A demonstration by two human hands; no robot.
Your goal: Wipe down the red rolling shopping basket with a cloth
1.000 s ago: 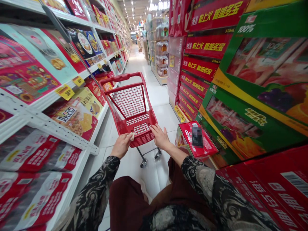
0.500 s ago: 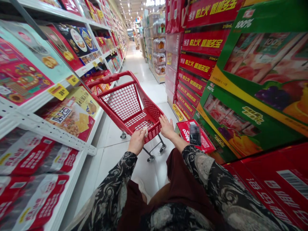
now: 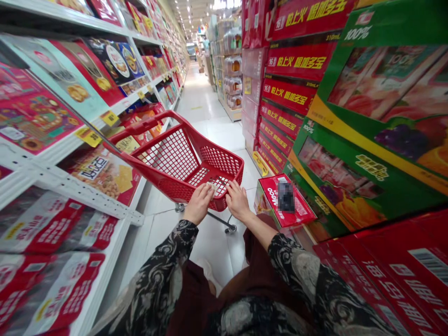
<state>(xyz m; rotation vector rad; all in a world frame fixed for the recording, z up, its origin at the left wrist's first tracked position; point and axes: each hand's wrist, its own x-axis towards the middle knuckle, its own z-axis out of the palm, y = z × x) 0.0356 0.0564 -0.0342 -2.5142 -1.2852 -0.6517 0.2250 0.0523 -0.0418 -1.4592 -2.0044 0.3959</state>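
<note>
A small red shopping cart (image 3: pixel 189 163) stands in the aisle just ahead of me, its basket empty and its handle toward the left shelves. My left hand (image 3: pixel 198 203) is closed on the near rim of the cart, with a small pale wad (image 3: pixel 211 186) pinched in its fingers against the rim. My right hand (image 3: pixel 237 200) rests on the same rim beside it, fingers laid over the edge. Both arms wear dark patterned sleeves.
Shelves of boxed snacks (image 3: pixel 101 170) with yellow price tags (image 3: pixel 89 136) line the left. Stacked red (image 3: pixel 287 93) and green drink cartons (image 3: pixel 371 121) wall the right. A red box (image 3: pixel 285 200) juts out low by my right arm. The white-tiled aisle (image 3: pixel 206 107) runs ahead.
The cart has swung round, its handle turning left toward the shelves and its basket end coming to my hands. Both hands stayed on the rim and drew closer together.
</note>
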